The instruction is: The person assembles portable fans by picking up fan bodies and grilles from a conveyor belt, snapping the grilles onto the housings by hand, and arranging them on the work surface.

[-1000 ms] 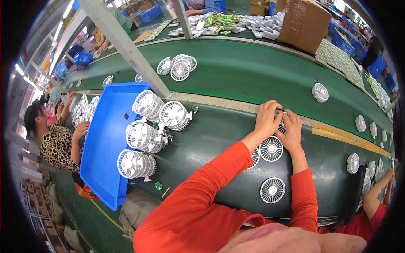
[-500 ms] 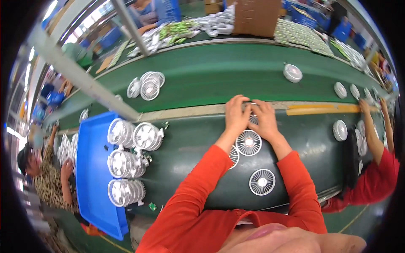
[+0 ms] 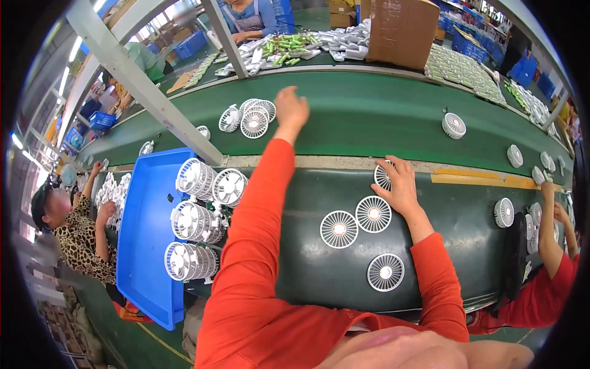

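Note:
My left hand [image 3: 291,114] is stretched out over the green conveyor belt [image 3: 344,101], its fingers apart and nothing in them. Just left of it, a cluster of white round fan grilles [image 3: 254,121] lies on the belt. My right hand [image 3: 401,189] is at the table's far edge, thumb and fingers closed round the rim of a white fan grille [image 3: 382,177] and partly hiding it. Nearer me, a second grille [image 3: 373,214] and a third grille [image 3: 339,229] lie side by side. Another single grille [image 3: 386,272] rests closer to my body.
Left of my arm, a blue tray [image 3: 142,246] stands beside stacked white fan heads [image 3: 192,261]. A slanting metal post [image 3: 144,86] rises by the belt. Yellow strips [image 3: 491,178] lie along the right edge. Co-workers sit at both sides; a cardboard box [image 3: 402,34] stands beyond the belt.
My left hand has left my right hand's side and reached out leftward over the belt. My right hand has stayed at the grille. The grille that my left arm partly covered is now in full view.

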The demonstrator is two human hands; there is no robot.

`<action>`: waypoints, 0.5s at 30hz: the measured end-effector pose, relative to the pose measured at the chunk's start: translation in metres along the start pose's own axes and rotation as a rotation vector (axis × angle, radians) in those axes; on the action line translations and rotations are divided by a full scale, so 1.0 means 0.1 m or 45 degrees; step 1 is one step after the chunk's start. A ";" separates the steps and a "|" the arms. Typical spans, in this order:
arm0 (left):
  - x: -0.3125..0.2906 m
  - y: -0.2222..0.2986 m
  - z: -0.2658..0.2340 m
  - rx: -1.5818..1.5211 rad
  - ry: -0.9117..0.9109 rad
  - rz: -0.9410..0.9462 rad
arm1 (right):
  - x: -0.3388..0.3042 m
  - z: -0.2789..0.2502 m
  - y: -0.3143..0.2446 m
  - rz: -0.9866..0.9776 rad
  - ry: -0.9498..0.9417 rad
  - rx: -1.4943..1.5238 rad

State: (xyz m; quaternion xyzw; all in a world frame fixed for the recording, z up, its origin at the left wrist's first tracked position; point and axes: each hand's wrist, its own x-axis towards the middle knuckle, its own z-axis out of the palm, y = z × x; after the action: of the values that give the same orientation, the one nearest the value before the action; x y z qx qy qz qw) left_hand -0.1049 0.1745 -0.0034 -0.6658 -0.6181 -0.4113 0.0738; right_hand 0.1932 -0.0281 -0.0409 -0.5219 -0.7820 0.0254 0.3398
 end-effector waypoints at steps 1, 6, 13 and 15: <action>0.07 -0.21 -0.06 0.089 0.023 -0.105 | 0.00 0.02 0.01 0.021 -0.024 0.012; 0.18 -0.81 -0.36 0.515 -0.012 -0.546 | -0.03 -0.06 0.11 0.062 -0.025 -0.028; 0.19 -1.43 -0.47 0.524 -0.347 -0.909 | 0.01 -0.03 0.04 0.073 -0.031 0.018; 0.16 -1.33 -0.35 0.584 -0.225 -0.906 | 0.00 -0.03 0.08 0.081 -0.022 0.002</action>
State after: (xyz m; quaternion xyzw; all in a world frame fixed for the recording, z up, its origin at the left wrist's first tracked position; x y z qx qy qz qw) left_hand -0.2403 0.1952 -0.0249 -0.4102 -0.8886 -0.2044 0.0203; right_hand 0.2015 -0.0254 -0.0414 -0.5458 -0.7680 0.0414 0.3323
